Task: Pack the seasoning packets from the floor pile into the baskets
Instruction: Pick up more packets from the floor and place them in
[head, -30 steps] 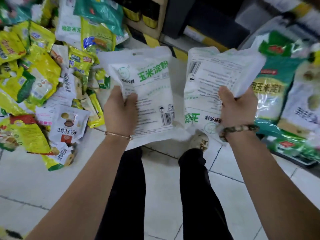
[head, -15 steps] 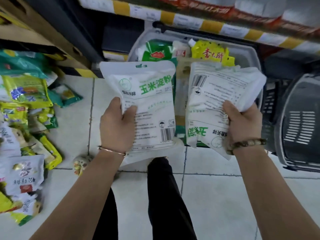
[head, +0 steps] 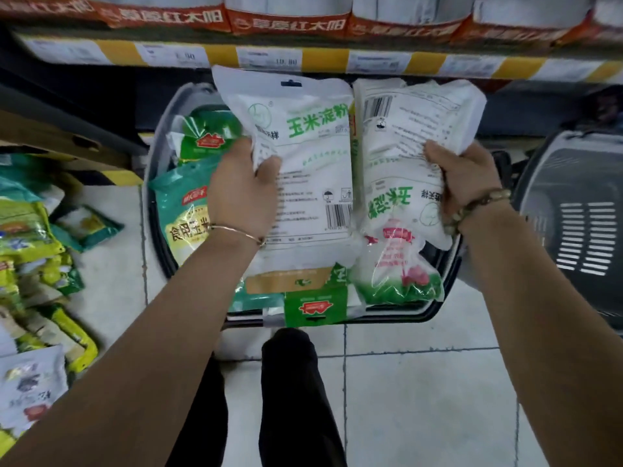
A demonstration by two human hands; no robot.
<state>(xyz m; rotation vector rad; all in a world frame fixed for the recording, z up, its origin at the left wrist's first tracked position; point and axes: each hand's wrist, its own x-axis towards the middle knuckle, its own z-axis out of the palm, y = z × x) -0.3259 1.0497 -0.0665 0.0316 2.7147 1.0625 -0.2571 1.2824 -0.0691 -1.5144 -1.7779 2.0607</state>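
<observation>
My left hand (head: 241, 192) grips a white corn starch packet (head: 310, 170) with green lettering by its left edge. My right hand (head: 467, 178) grips a second white starch packet (head: 401, 143), turned upside down, by its right edge. Both packets hang side by side just above a grey basket (head: 153, 183) on the floor. The basket holds several green and white packets, among them a teal one (head: 183, 210) at its left. The floor pile (head: 32, 264) of yellow, green and white packets lies at the left edge.
A second grey basket (head: 573, 224) with slotted walls stands to the right. A store shelf edge (head: 323, 59) with yellow and white price tags runs above the baskets. My dark trouser legs (head: 296, 392) are below, on the white tiled floor (head: 421, 399).
The view swung from the floor pile to the basket. Both hands carried their packets forward and now hold them closer together, directly over the basket.
</observation>
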